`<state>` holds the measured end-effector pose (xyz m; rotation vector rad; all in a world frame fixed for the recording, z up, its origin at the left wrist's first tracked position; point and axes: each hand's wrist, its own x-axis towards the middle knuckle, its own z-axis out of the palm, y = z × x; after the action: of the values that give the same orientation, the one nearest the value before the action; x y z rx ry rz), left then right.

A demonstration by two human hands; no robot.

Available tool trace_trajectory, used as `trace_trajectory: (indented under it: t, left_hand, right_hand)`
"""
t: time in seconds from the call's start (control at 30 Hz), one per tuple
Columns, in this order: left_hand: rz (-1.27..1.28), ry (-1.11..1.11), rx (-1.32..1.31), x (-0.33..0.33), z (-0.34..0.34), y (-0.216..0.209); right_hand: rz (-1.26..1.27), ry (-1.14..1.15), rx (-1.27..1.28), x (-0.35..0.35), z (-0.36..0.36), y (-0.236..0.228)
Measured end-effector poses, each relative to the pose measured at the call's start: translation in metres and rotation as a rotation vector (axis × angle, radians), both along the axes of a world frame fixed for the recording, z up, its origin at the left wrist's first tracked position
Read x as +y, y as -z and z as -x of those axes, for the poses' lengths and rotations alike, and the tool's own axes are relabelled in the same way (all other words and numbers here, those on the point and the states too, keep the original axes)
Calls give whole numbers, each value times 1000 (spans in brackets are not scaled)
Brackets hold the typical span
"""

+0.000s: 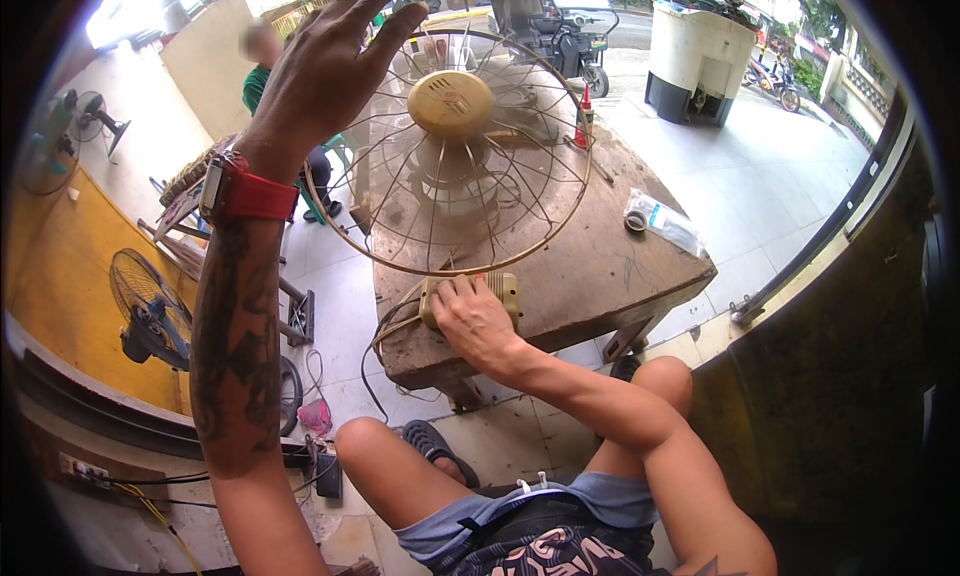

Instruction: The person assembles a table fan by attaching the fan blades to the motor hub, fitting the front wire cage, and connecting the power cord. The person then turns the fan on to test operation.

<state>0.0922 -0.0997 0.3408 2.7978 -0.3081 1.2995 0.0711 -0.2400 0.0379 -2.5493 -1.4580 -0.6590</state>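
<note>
An old desk fan with a round wire guard (545, 246) and a cream centre cap (450, 104) stands on a worn wooden table (640, 266). Behind the wires its blades are too blurred to make out. My left hand (335, 71), with a red-strapped watch (255, 191) on the wrist, is raised at the guard's upper left, fingers stretched and thumb apart; it holds nothing. Down at the front, my right hand (475, 321) rests with bent fingers on the fan's beige base (508, 301). Those fingers partly cover the controls.
To the right on the tabletop are a red bottle (584, 121), a tape roll (635, 220) and a clear plastic packet (675, 231). A cord (368, 376) hangs off the table's left side. Another fan (150, 311) stands left. A person in green (256, 84) is beyond.
</note>
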Motion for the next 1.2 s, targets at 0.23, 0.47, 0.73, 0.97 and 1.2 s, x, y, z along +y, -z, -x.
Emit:
trace_trajectory:
  t: [0.23, 0.47, 0.73, 0.97, 1.2]
  left_hand:
    - [9, 39, 33, 21, 7, 1]
    - [-61, 111, -37, 46, 15, 17]
    - [-58, 82, -13, 49, 31, 27]
    - [162, -147, -148, 82, 145, 57]
    - [537, -715, -576, 120, 385, 143]
  right_hand:
    - [-10, 95, 67, 32, 6, 8]
    - [76, 221, 303, 47, -3, -1]
    - [-29, 362, 496, 46, 0, -19]
    - [51, 152, 585, -12, 11, -20]
    - [15, -52, 354, -91, 0, -38]
